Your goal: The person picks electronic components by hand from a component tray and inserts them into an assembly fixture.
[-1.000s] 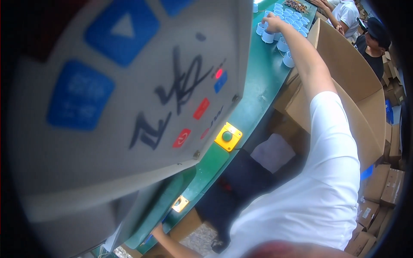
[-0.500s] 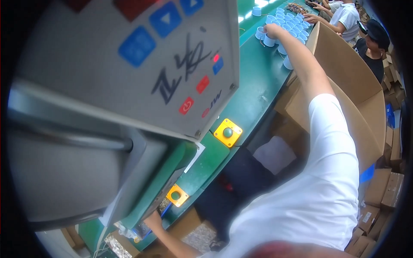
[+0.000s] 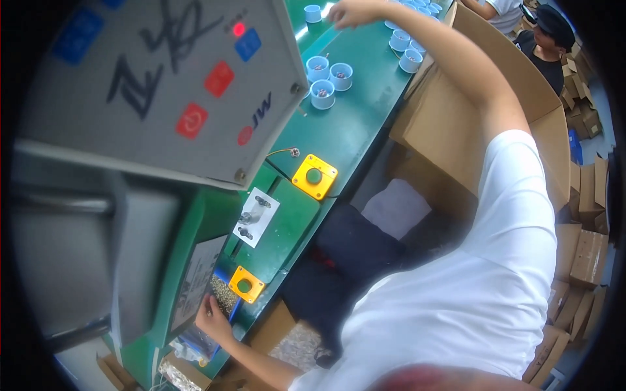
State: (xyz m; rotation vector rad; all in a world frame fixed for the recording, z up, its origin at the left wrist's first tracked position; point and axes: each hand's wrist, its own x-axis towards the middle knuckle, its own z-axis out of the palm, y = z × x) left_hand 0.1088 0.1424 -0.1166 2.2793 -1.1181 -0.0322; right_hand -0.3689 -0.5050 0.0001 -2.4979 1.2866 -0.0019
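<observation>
Light-blue, round plastic cups [image 3: 322, 101] are standing on the flat green tabletop [image 3: 366, 85], probably being light, stiff and slick, favouring side-wall grips; whether the right hand [image 3: 355, 13] or left hand [image 3: 212, 319] is grasping anything is not showing clearly

The counter [image 3: 368, 81] has room between the near blue cups [image 3: 323, 101] and the far blue cups [image 3: 410, 64]; a big gray box [image 3: 173, 85] (at left) blocks.
</observation>
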